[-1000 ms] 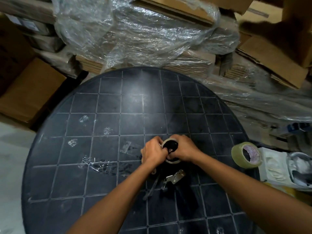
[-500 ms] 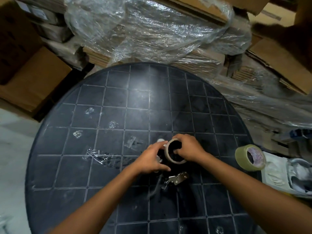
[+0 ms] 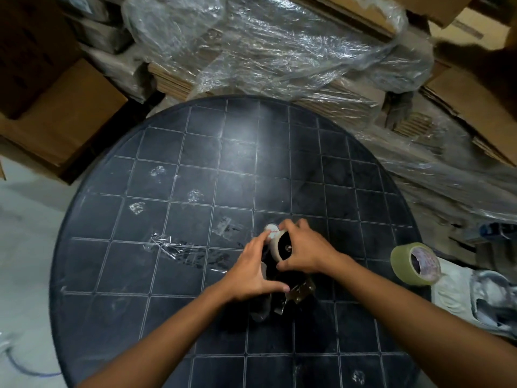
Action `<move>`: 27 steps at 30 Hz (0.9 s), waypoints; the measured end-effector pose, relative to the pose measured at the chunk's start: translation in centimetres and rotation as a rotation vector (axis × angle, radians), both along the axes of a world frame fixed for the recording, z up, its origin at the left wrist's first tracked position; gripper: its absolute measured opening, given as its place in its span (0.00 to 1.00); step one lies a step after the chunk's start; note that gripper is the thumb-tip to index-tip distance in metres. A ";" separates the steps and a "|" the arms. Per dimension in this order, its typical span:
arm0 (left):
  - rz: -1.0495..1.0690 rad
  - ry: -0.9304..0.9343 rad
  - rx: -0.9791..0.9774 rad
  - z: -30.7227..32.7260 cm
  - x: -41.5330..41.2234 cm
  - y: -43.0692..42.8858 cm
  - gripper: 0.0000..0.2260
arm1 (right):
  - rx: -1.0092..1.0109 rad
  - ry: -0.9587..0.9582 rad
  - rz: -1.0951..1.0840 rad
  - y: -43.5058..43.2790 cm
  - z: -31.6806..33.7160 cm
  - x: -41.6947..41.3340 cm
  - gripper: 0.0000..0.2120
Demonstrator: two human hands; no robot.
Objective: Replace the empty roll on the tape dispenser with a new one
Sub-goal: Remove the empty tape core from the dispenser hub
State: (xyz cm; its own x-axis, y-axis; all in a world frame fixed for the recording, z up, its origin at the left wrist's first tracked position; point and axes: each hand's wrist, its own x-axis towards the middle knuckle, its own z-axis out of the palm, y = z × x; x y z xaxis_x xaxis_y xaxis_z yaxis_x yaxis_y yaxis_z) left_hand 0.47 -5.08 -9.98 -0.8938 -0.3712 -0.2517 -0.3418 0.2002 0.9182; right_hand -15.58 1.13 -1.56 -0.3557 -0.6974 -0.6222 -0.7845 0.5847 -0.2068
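My right hand point(image 3: 306, 249) wraps the pale empty cardboard tape core point(image 3: 277, 245) on the black tape dispenser point(image 3: 282, 287), near the middle of the round dark tiled table point(image 3: 195, 169); my left hand point(image 3: 253, 268) pinches its far rim. The fresh yellowish tape roll point(image 3: 415, 263) stands at the table's right edge, well apart, with open tiles between
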 end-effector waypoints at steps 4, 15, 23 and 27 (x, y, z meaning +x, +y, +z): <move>-0.055 -0.038 -0.216 -0.1 0.8 0.4 0.51 | -0.045 0.019 0.011 0.4 -0.1 0.1 0.44; -0.051 -0.120 -0.460 0.5 -1.6 -2.0 0.32 | -0.164 0.003 -0.028 0.5 0.5 -1.1 0.40; 0.000 -0.185 -0.524 0.5 -2.2 -2.8 0.27 | -0.219 0.076 -0.232 -1.4 1.8 1.3 0.39; 0.123 -0.217 -0.485 0.7 -2.5 -5.0 0.26 | -0.233 0.094 -0.345 -3.1 2.8 1.6 0.38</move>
